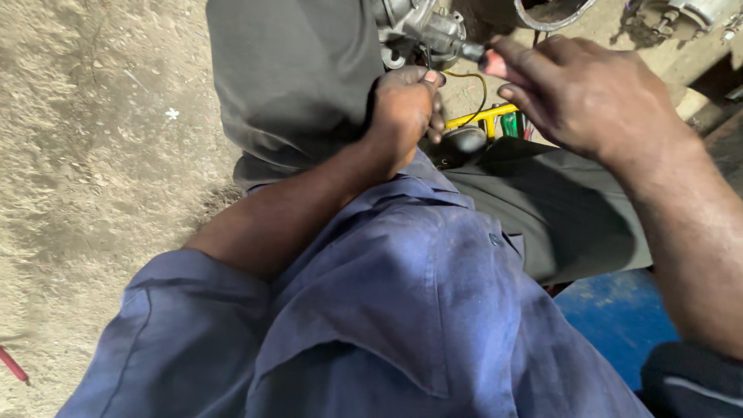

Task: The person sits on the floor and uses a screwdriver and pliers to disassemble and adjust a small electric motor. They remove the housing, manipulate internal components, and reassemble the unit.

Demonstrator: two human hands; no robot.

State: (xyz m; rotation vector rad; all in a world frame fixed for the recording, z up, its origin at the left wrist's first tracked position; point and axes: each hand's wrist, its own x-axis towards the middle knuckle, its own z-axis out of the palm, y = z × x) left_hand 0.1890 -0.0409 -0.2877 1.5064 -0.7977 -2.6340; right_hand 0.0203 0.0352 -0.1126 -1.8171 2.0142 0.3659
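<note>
**Both hands at the metal engine part, far centre**

I see sandy ground (93, 155) to the left, a yellow-handled tool (481, 116) and green-handled screwdrivers (509, 124) lying between my knees, and a grey metal ring (553, 17) beyond. My blue shirt (387, 310) blocks the near view. The metal engine part (418, 27) sits far centre. My left hand (402, 112) is clenched beneath it, its grip contents hidden. My right hand (588, 93) pinches a dark tool tip (472, 52) against it.

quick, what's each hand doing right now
Left hand: closed, pinching something small beside the metal engine part.
Right hand: closed on a dark tool handle.
</note>
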